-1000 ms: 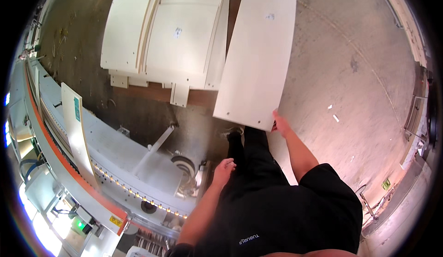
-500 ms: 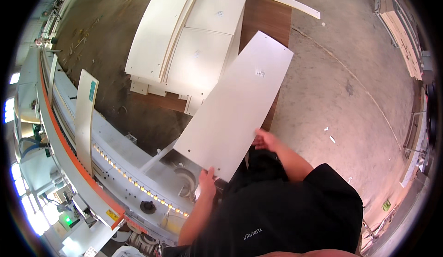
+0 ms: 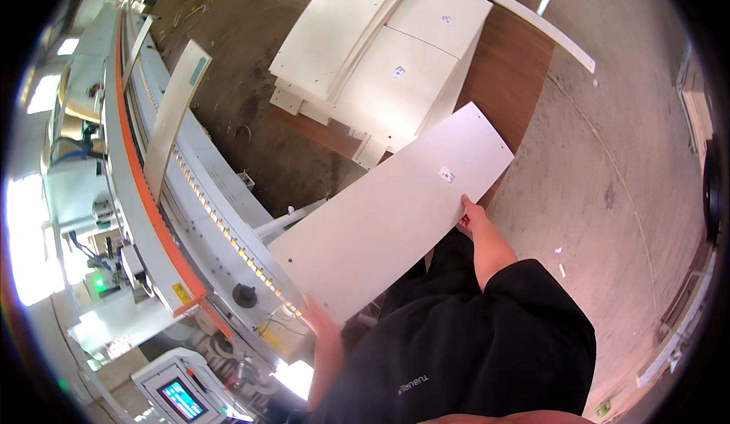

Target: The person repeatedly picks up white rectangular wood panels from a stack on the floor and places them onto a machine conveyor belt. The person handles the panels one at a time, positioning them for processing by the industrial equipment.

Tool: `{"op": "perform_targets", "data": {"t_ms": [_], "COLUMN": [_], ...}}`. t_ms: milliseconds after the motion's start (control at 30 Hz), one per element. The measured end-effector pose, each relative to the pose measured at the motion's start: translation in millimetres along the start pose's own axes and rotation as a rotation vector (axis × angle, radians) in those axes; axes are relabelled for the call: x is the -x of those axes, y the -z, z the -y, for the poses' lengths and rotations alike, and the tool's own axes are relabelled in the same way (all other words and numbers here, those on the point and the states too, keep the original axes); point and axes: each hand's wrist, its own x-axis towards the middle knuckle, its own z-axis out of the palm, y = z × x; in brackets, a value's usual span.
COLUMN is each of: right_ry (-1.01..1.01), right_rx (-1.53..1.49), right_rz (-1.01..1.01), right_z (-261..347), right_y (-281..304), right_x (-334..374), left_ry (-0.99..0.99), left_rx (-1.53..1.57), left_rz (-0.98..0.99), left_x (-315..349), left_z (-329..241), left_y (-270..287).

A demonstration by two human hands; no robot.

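A long white panel (image 3: 395,203) with a small label and drilled holes slants across the middle, held in front of my body. My right hand (image 3: 473,215) grips its near long edge, thumb on top and fingers curled beneath. At the panel's near-left corner is my left hand (image 3: 321,323), closed on the short end; its fingers are partly hidden. That end of the panel is beside a row of yellow rollers (image 3: 243,253) on the long grey machine (image 3: 217,222).
White panels (image 3: 403,63) are stacked on a brown board (image 3: 506,66) ahead. A narrow panel (image 3: 175,116) stands tilted in the machine by its orange rail (image 3: 156,238). A lit control screen (image 3: 182,400) is at lower left. A long strip (image 3: 525,17) juts from the stack.
The panel has swung clockwise, its near end moving left toward the machine. My right hand has slid farther along its edge. The view has turned, shifting the surroundings rightward.
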Motion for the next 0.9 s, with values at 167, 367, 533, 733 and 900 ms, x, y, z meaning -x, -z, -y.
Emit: {"op": "perform_targets", "data": {"t_ms": [167,367,533,733,900], "right_ry": [0.07,0.282,0.463,0.435,0.274], "right_rx": [0.176,-0.039,-0.051,0.187,0.413], "right_rz": [0.034,0.094,0.244,0.176,0.21], "right_z": [-1,54,144,90,6], "right_y": [6,15,22,-38,-98], "right_x": [11,81,78,83,135], "left_ry": [-0.119,-0.179,-0.171,-0.119,-0.354], "left_rx": [-0.13,-0.023,-0.033,-0.653,-0.998], "left_rz": [-0.054,-0.085,-0.252,-0.522,-0.882], "left_x": [-74,-90,-150,-178,-177], "left_z": [25,26,67,86,104], "left_y": [52,132,206,254,319]}}
